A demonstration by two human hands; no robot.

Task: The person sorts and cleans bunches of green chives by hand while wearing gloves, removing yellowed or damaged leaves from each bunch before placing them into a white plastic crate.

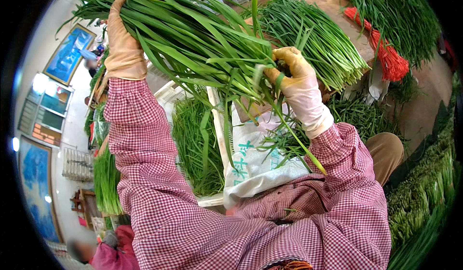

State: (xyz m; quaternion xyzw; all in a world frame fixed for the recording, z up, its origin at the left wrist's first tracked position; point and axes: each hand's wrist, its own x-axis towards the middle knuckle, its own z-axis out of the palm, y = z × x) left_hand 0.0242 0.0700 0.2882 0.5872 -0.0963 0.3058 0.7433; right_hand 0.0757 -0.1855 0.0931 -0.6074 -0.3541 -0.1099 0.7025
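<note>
A large bunch of garlic chives (pixel 188 35) is held up in the air, its leaf tips towards the upper left and its pale stem ends towards the right. My left hand (pixel 124 35), in a thin glove, grips the bunch near the leafy end. At the stem end my right hand (pixel 298 74), gloved and stained yellow at the fingers, pinches some loose leaves. One yellowish leaf (pixel 300 141) hangs below it across the sleeve. Under the hands a white woven sack (pixel 249 154) with printed writing lies over my lap, strewn with leaf scraps (pixel 278 140).
Trimmed chives (pixel 311 42) lie on a wooden board (pixel 334 13) beside red ties (pixel 385 49). A white crate (pixel 217 125) holds loose chives (pixel 197 150). More greens are piled at the upper right (pixel 401 20) and lower right (pixel 423 194). Another person (pixel 115 248) sits at lower left.
</note>
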